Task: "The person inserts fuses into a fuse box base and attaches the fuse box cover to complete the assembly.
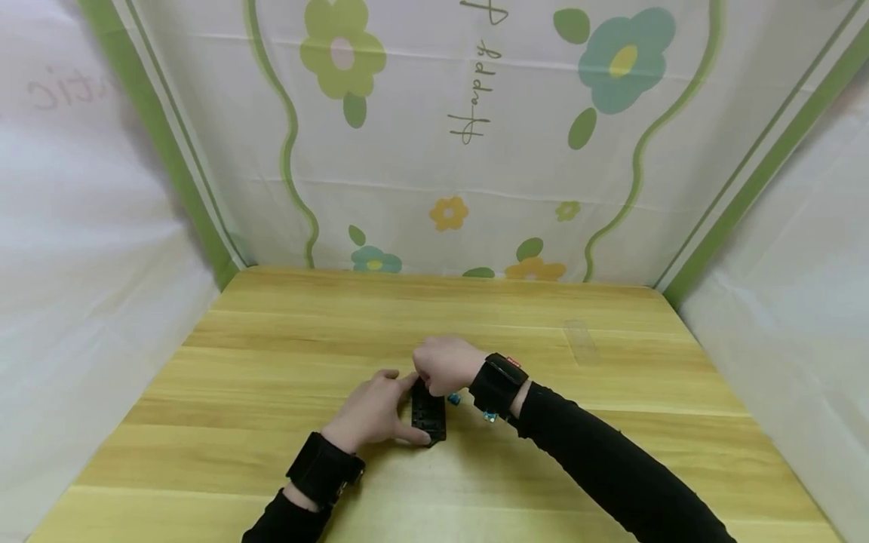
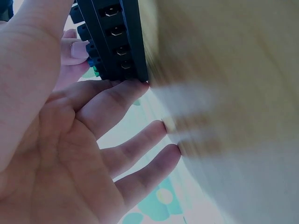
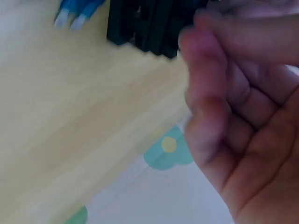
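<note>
A black terminal block (image 1: 428,417) stands on the wooden table, its long side running away from me. My left hand (image 1: 372,411) grips it lengthwise, thumb at the near end and forefinger at the far end. A row of slots with metal inside shows on the terminal block (image 2: 117,35) in the left wrist view. Over the block's far end is my right hand (image 1: 448,366), fingers curled and thumb against the forefinger. Whatever lies between those fingertips is hidden. Two blue fork terminals (image 3: 77,9) with metal prongs lie beside the block in the right wrist view.
Another small blue piece (image 1: 490,416) lies on the table under my right wrist. A clear flat strip (image 1: 580,342) is on the table at the right. White cloth (image 1: 407,166) printed with flowers hangs behind the table's far edge, with more cloth along both sides.
</note>
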### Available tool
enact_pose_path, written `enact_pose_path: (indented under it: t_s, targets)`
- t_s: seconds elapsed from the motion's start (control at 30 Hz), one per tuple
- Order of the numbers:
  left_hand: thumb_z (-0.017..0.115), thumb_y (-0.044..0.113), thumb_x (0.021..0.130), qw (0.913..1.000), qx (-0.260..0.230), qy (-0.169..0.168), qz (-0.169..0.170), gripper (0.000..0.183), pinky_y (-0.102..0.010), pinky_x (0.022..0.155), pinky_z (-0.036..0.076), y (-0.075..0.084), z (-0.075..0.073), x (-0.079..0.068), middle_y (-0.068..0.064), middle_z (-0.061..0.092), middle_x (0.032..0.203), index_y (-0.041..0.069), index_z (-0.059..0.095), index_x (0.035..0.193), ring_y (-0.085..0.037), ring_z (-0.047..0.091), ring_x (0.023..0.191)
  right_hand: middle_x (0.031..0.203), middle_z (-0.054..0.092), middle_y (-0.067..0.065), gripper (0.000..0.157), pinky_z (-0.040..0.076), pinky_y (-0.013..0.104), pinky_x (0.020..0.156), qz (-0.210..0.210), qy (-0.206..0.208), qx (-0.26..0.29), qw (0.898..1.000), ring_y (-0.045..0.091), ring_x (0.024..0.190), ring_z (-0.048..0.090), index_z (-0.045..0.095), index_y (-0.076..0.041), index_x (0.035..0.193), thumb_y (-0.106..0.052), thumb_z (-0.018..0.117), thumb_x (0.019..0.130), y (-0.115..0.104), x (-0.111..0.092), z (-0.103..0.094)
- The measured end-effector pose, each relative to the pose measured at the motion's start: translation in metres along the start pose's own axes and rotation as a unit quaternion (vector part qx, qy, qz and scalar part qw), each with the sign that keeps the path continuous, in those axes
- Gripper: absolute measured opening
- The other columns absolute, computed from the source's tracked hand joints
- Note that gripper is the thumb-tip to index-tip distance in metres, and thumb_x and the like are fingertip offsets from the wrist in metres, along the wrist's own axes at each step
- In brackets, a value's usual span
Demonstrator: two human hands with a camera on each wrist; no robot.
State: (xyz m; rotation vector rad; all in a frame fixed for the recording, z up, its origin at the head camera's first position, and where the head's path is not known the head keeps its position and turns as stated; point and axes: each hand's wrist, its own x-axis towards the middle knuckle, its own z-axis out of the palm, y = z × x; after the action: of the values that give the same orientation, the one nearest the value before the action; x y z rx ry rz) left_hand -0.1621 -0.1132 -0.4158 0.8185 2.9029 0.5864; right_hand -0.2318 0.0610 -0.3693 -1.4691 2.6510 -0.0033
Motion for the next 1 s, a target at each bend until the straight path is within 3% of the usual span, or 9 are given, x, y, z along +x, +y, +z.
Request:
enact_pose_path:
  t_s: [0.17,0.27,0.37,0.5,0.8,1.0]
  targets:
    - [0.074,0.064,0.066,1.0,0.003,0.0,0.003,0.098,-0.039,0.082,0.049,0.0,-0.001,0.0,-0.018,0.061,0.115,0.013,0.043,0.144,-0.039,0.049,0.116,0.057,0.015,-0.006,0.041,0.013,0.023,0.048,-0.002,0.025,-0.03,0.999,0.009,0.053,0.013,0.03,-0.021,0.058,-0.006,0.061,0.08,-0.004,-0.001,0.001]
    - [0.073,0.065,0.066,1.0,0.0,-0.003,0.0,0.099,-0.04,0.082,0.048,0.0,-0.001,0.0,-0.02,0.059,0.117,0.012,0.043,0.144,-0.04,0.049,0.116,0.057,0.015,-0.006,0.042,0.013,0.023,0.049,-0.001,0.027,0.006,1.0,0.009,0.052,0.013,0.031,-0.02,0.058,-0.008,0.063,0.083,0.0,-0.006,0.004]
    - [0.073,0.066,0.066,0.9999,-0.006,-0.006,-0.007,0.1,-0.041,0.084,0.048,0.0,-0.001,0.0,-0.023,0.055,0.123,0.011,0.044,0.144,-0.04,0.048,0.117,0.054,0.027,-0.009,0.035,0.02,0.02,0.048,0.004,0.028,0.068,0.997,0.007,0.048,0.022,0.048,-0.018,0.058,-0.01,0.064,0.087,0.007,-0.014,0.005]
    - [0.074,0.066,0.065,0.9998,-0.01,-0.006,-0.017,0.101,-0.042,0.087,0.046,0.0,0.0,0.0,-0.026,0.051,0.127,0.009,0.045,0.143,-0.041,0.048,0.118,0.064,0.052,-0.012,0.016,0.037,0.018,0.052,0.004,0.047,0.122,0.991,0.004,0.052,0.044,0.07,-0.014,0.077,-0.011,0.062,0.09,0.014,-0.025,0.002]
    - [0.074,0.068,0.063,0.9994,0.002,-0.009,-0.034,0.103,-0.044,0.089,0.045,0.003,0.001,0.002,-0.029,0.046,0.131,0.009,0.046,0.142,-0.041,0.05,0.115,0.073,0.056,-0.011,0.015,0.043,0.022,0.062,0.03,0.117,0.136,0.983,0.003,0.056,0.048,0.07,-0.017,0.085,-0.01,0.059,0.093,0.026,-0.052,-0.016]
    - [0.074,0.068,0.063,0.9991,0.007,-0.013,-0.041,0.104,-0.044,0.09,0.045,0.003,0.001,0.002,-0.028,0.045,0.132,0.01,0.045,0.143,-0.04,0.05,0.115,0.064,0.05,-0.013,0.016,0.04,0.024,0.058,0.062,0.131,0.129,0.981,0.004,0.053,0.043,0.066,-0.022,0.081,-0.015,0.059,0.094,0.031,-0.065,-0.019]
